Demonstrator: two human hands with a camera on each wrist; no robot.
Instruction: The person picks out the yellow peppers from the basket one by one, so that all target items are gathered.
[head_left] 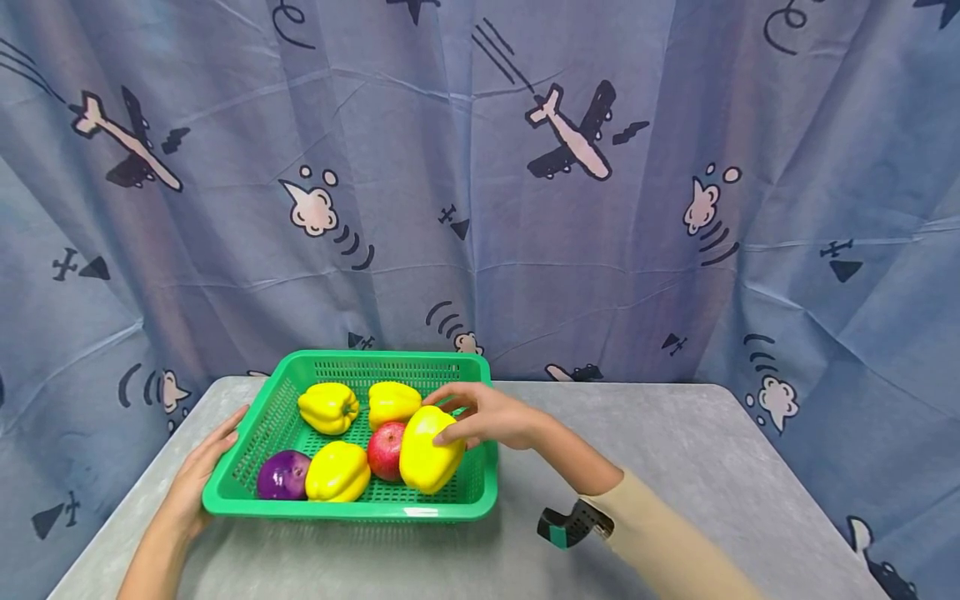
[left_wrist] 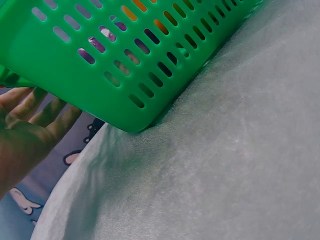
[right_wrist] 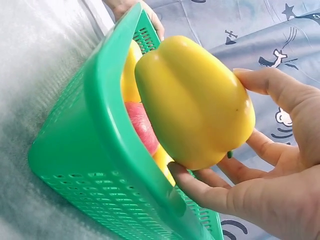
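Observation:
My right hand [head_left: 487, 417] holds a yellow bell pepper [head_left: 431, 450] between thumb and fingers, over the right part of a green plastic basket [head_left: 352, 510]. In the right wrist view this bell pepper [right_wrist: 195, 100] is tilted, above the rim, with a short green stem by the fingers. My left hand [head_left: 197, 475] rests against the basket's left side; in the left wrist view its fairly straight fingers [left_wrist: 62, 117] touch the wall. Inside the basket lie more yellow bell peppers [head_left: 328, 408], a red apple-like fruit [head_left: 386, 452] partly hidden by the held pepper, and a round purple item [head_left: 283, 475].
The basket stands on a grey table [head_left: 637, 433], left of its middle. Behind the table hangs a blue curtain [head_left: 405, 167] with airplane prints. A dark wrist device [head_left: 573, 525] sits at the right sleeve [head_left: 660, 533].

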